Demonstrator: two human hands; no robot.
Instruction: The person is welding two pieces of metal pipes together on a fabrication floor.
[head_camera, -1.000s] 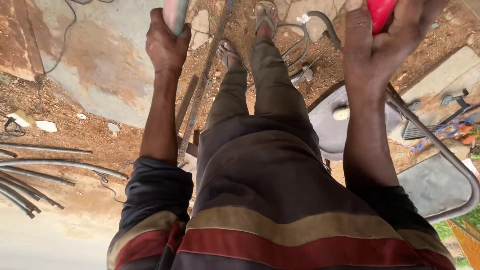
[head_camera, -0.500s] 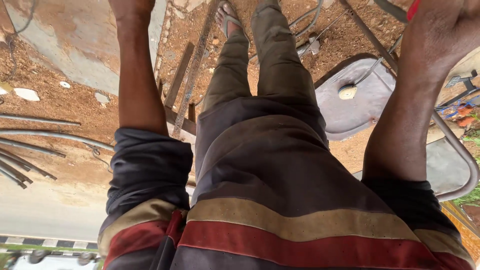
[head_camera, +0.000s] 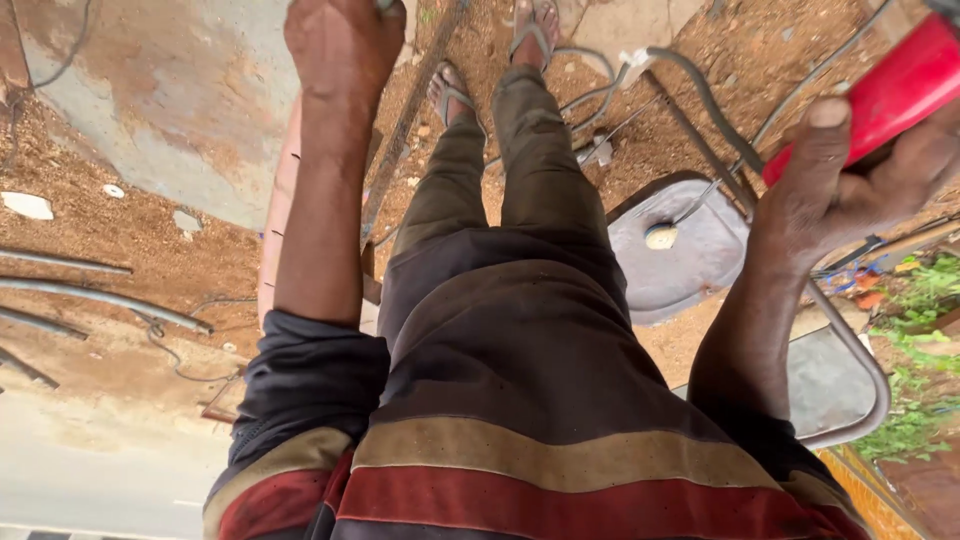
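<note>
The left hand (head_camera: 345, 45) is raised at the top of the view, fingers curled into a fist around something that barely shows past the frame edge, so what it grips cannot be told; the right hand (head_camera: 850, 185) is up at the right edge, clamped around a red cylindrical handle (head_camera: 890, 90) that slants up and out of the frame, with the thumb pressed along its lower end; the two hands are well apart, one on each side of the body; between them the person's legs in dark olive trousers (head_camera: 500, 180) run down to sandalled feet (head_camera: 530, 25) on reddish dirt ground (head_camera: 90, 160); a grey metal chair seat (head_camera: 680, 245) with a small pale disc on it lies just beside the right leg, under the right forearm; a bent grey pipe (head_camera: 700, 85) curves over the dirt near the feet; several thin metal rods (head_camera: 100, 298) lie at the left; a striped dark, tan and red shirt (head_camera: 540, 470) fills the bottom.
</note>
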